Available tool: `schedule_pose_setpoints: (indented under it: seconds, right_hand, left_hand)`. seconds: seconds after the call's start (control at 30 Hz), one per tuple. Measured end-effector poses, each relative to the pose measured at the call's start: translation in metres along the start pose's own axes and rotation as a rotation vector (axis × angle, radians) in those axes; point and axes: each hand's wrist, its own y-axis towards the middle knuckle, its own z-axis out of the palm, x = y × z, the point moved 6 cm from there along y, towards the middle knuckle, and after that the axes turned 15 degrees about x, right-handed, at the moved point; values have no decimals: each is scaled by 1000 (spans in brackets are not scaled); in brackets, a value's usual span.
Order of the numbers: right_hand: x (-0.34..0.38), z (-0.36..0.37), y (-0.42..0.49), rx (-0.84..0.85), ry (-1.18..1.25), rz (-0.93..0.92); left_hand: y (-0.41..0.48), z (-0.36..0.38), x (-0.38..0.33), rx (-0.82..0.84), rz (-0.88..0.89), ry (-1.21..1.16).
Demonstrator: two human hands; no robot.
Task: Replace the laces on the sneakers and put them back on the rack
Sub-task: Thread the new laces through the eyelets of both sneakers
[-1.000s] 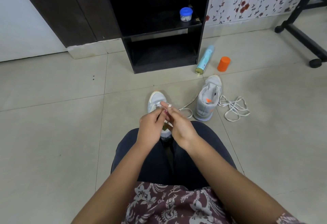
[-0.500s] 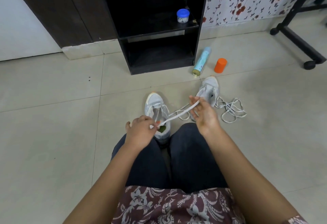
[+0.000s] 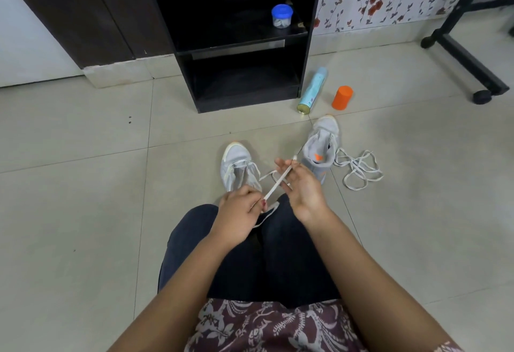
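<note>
Right now, from the left, I see the first sneaker [image 3: 239, 166] lying on the tiled floor [image 3: 83, 212] just beyond the knees. Its long axis runs away from me, with the toe pointing towards the black rack [image 3: 312, 17] and the heel hidden behind the left hand [image 3: 239, 212]. That hand is curled, its fingertips pinching a white lace [image 3: 278, 182] just above the knee. Below the pinch a slack length of the lace droops over the dark trousers. From the pinch the lace runs taut and straight, slanting up to the right, and its tip points away from me. The right hand [image 3: 301, 184] is turned palm up and holds the lace near that tip between thumb and fingers, the other fingers loosely spread. Just past the right hand, the second sneaker [image 3: 319, 143] stands on the floor, toe away from me and collar opening towards me. Beside it on the right, a loose lace [image 3: 358, 169] lies in a tangle on the tiles. Further back, a blue-lidded jar [image 3: 281, 16] sits on the rack's shelf. To the right of the rack a spray can [image 3: 312, 90] lies on its side on the floor, next to an upright orange cap [image 3: 342, 97].
</note>
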Motion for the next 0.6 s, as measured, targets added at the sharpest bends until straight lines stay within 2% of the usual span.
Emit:
schedule_pose_setpoints:
  seconds: [0.1, 0.2, 0.27, 0.3, 0.37, 0.43, 0.5, 0.6]
  right_hand:
    - [-7, -5, 7, -9, 154, 23]
    - [-19, -7, 17, -8, 107, 53]
    - [-23, -11, 23, -16, 12, 48]
    - [-27, -13, 29, -20, -61, 52]
    - [-33, -18, 38, -25, -244, 69]
    - [-37, -19, 43, -21, -411, 91]
    - [-44, -18, 50, 9, -533, 103]
    - [-52, -16, 61, 70, -713, 61]
  left_hand:
    - [0, 4, 5, 30, -15, 131]
    - [9, 12, 20, 132, -44, 244]
    - [16, 15, 29, 196, -60, 154]
    - [22, 13, 36, 149, -67, -3]
    - [33, 1, 57, -78, -125, -273]
    - [43, -6, 83, -257, -268, -340]
    - [55, -6, 101, -300, -382, -389]
    - [75, -1, 116, -293, -456, -431]
